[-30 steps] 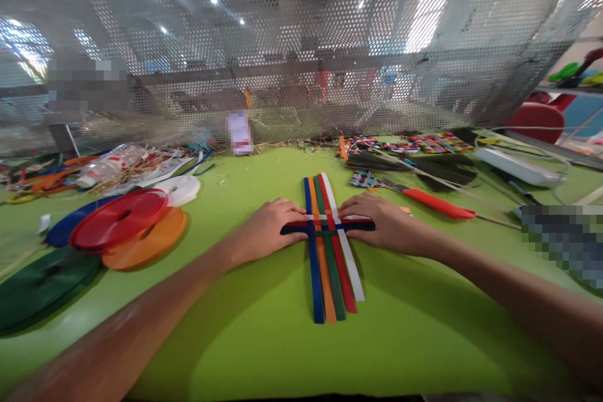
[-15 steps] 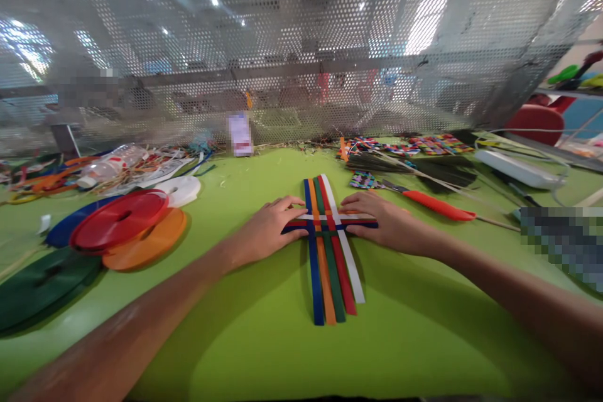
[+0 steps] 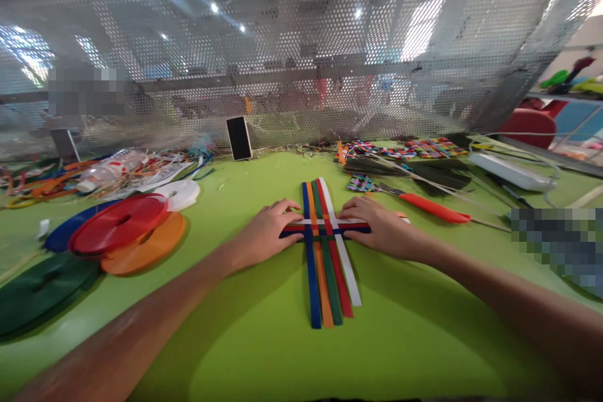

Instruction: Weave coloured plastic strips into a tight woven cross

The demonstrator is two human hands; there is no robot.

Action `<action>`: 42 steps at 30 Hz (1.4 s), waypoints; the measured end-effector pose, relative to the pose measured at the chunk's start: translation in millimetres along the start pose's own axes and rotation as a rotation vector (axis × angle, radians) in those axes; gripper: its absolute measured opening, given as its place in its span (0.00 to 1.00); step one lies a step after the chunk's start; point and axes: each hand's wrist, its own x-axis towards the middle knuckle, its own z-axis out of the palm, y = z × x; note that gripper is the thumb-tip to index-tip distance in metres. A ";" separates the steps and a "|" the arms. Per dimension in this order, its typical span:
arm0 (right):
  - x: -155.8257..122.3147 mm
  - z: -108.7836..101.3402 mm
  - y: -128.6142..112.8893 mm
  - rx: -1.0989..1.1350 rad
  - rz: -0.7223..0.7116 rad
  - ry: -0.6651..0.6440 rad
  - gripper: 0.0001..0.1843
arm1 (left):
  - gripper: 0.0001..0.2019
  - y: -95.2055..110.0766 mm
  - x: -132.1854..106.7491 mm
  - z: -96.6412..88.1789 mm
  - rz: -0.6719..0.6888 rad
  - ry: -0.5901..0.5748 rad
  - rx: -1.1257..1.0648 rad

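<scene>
In the head view, small squares blurred a dark thing [image 3: 560, 245] at the right edge, so I could not tell what it was. The green roll [image 3: 44, 295] was cut off at the left edge, and the red roll [image 3: 117, 226] hid part of the blue roll [image 3: 63, 232]. The woven strips [image 3: 325, 227] lay in the middle of the frame. The left hand [image 3: 266, 232] and right hand [image 3: 379, 226] were bent narrow, holding the side strips between thumb and fingers. Those hands hid the side strips' ends.
</scene>
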 end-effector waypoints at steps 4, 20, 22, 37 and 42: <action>0.4 0.7 0.9 0.008 0.010 0.000 0.14 | 0.17 -0.1 0.7 -0.8 0.016 0.002 0.004; 0.7 2.8 -1.7 -0.021 0.016 0.049 0.11 | 0.15 2.0 4.2 -1.6 0.021 0.005 0.019; 0.2 2.6 -2.3 -0.032 0.020 0.054 0.12 | 0.14 2.3 4.3 -1.6 0.022 0.013 0.010; 1.5 1.5 -5.2 -0.042 0.050 0.012 0.13 | 0.11 1.6 6.1 -1.4 0.021 0.006 0.019; 0.2 0.3 -5.6 -0.052 0.033 0.018 0.13 | 0.12 1.0 4.6 -1.2 0.025 0.009 0.015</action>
